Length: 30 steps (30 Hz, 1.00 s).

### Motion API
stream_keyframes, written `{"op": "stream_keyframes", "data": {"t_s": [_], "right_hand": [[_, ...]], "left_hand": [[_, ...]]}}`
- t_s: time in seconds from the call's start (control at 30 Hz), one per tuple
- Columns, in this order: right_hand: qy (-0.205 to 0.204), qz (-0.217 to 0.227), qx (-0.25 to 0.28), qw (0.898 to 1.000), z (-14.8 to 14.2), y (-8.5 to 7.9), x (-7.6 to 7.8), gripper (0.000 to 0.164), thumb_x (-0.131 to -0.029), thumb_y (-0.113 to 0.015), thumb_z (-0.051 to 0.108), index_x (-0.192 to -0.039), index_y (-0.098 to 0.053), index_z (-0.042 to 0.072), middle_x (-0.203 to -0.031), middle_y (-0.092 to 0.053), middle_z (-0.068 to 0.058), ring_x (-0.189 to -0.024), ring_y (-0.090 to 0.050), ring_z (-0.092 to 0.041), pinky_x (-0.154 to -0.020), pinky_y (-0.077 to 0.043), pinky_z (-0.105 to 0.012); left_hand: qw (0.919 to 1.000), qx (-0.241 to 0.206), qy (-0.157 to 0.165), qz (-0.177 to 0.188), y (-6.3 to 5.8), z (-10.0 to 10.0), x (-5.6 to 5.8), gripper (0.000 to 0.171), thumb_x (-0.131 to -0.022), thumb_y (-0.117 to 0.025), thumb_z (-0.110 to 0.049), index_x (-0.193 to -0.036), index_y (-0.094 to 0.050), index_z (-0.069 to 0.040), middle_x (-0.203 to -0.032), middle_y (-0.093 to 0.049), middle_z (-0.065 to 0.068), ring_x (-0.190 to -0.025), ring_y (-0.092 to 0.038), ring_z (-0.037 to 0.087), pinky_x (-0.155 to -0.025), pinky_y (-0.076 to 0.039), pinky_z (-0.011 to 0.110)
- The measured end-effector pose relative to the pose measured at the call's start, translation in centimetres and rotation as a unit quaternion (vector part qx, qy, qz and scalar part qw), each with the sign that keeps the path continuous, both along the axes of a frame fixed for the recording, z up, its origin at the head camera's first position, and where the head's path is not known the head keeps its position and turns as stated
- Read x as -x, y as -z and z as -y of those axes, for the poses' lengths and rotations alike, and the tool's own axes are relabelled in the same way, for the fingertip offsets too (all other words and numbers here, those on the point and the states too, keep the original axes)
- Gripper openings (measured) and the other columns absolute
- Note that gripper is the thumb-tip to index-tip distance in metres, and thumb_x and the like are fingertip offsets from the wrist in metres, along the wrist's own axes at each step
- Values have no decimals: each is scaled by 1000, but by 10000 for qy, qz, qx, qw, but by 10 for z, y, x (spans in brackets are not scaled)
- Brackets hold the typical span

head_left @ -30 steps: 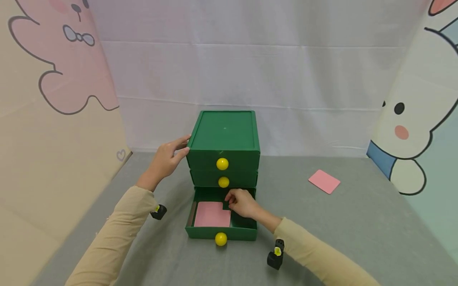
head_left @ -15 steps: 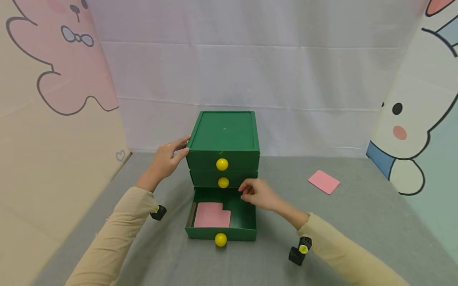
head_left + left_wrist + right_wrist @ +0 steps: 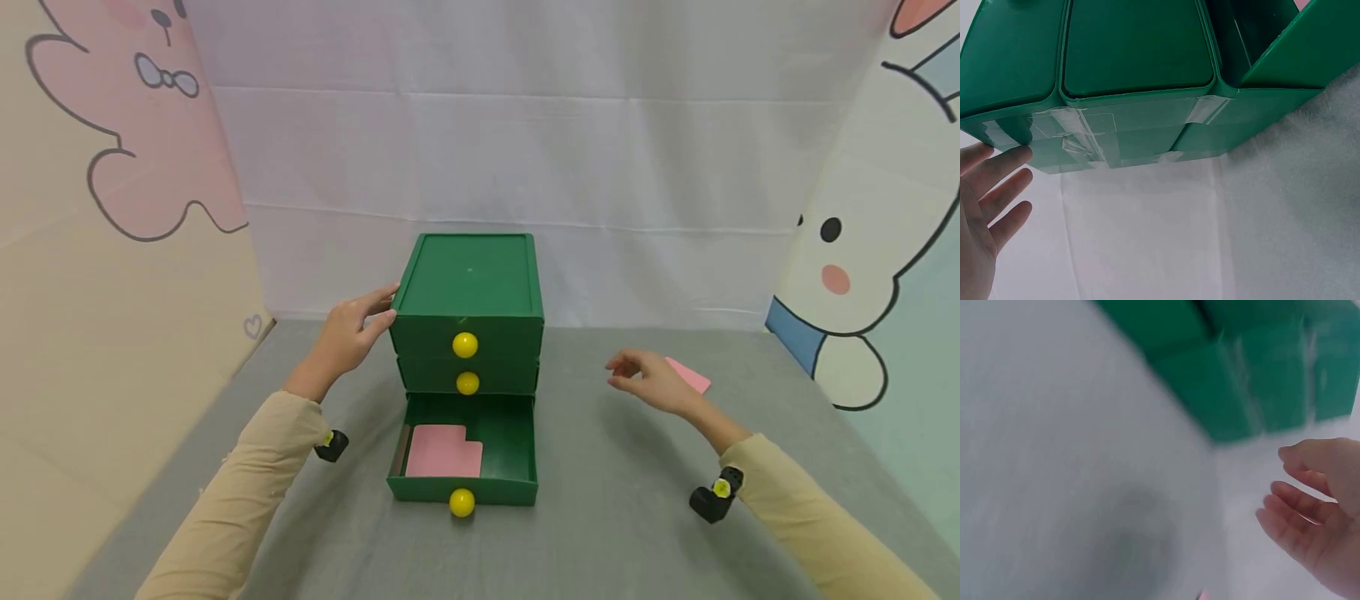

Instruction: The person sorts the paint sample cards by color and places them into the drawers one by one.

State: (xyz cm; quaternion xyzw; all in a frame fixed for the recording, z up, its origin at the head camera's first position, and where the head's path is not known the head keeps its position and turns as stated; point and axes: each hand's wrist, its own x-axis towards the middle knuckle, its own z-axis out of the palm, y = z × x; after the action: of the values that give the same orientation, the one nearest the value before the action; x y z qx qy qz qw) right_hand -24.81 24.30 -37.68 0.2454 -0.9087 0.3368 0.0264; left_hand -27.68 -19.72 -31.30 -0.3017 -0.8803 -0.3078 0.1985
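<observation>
A green drawer unit (image 3: 471, 271) with yellow knobs stands mid-table in the head view. Its bottom drawer (image 3: 510, 458) is pulled out, and pink cards (image 3: 438, 454) lie overlapping in its left part. My left hand (image 3: 347, 333) touches the unit's upper left side, fingers fairly straight, as the left wrist view also shows. Over the table to the right hovers my right hand (image 3: 651, 382), fingers loosely bent with nothing in them. Behind it a single pink card (image 3: 692, 377) lies on the table, partly hidden by that hand.
Grey cloth covers the table (image 3: 585, 517). A white curtain (image 3: 600, 167) hangs at the back, with printed cartoon panels on both sides. Strips of clear tape (image 3: 1085, 137) run along the unit's side. The two upper drawers are closed.
My right hand has come up out of the bottom drawer and moved right, close to the loose pink card. My left hand has stayed on the drawer unit.
</observation>
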Motion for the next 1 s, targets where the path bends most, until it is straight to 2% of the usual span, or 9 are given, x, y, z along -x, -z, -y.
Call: {"op": "stream_keyframes", "data": {"t_s": [0.1,0.17,0.23,0.37,0.53,0.8,1.0], "right_hand": [[408,-399,-191,9982,-26,18,4,18,-85,-61,5,-99,-60,-6,-95,-61,-21,-86,-57,-31,-72,-48,-43],[681,-437,-258,9964,-42,28,6,20,-84,-61,4,-100,-59,-9,-96,-60,-24,-87,-56,-35,-74,-46,-49],[963,-331,-298,9943,-57,37,8,26,-84,-61,5,-103,-57,-12,-98,-57,-27,-90,-53,-40,-76,-44,-52],[1492,175,-266,9883,-80,47,11,39,-86,-59,10,-113,-48,-17,-109,-48,-35,-99,-45,-47,-82,-39,-58],[1958,427,-483,9785,-99,56,14,51,-86,-60,17,-116,-43,-20,-112,-41,-38,-99,-42,-48,-82,-38,-58],[2095,323,-944,9727,-112,67,24,58,-80,-66,21,-112,-46,-23,-106,-47,-38,-94,-46,-46,-79,-40,-55],[2029,462,-965,9733,-113,68,29,59,-78,-67,17,-114,-44,-24,-108,-47,-39,-96,-44,-47,-80,-40,-56]], "left_hand": [[10000,14,-1,40,1,0,1,42,-94,-49,-14,-134,-44,-2,-119,-56,22,-106,-56,34,-86,-43,51],[10000,23,-5,80,1,-1,1,42,-94,-48,-14,-135,-43,-2,-120,-56,22,-106,-56,34,-87,-43,51],[9999,19,-5,102,1,-1,0,43,-94,-48,-14,-135,-43,-2,-120,-56,22,-107,-56,34,-88,-43,51],[9999,9,-8,125,0,-1,-1,43,-94,-48,-13,-135,-43,-2,-120,-56,22,-107,-56,34,-88,-42,51],[9999,23,-20,152,0,-1,0,43,-94,-48,-14,-135,-42,-2,-122,-55,21,-108,-55,34,-89,-42,51],[9999,1,-33,105,0,-1,-1,43,-94,-49,-13,-135,-43,-2,-120,-56,21,-107,-56,34,-88,-43,51],[10000,21,-49,30,0,-1,0,43,-94,-49,-14,-135,-43,-2,-120,-56,21,-106,-56,34,-87,-43,51]]}}
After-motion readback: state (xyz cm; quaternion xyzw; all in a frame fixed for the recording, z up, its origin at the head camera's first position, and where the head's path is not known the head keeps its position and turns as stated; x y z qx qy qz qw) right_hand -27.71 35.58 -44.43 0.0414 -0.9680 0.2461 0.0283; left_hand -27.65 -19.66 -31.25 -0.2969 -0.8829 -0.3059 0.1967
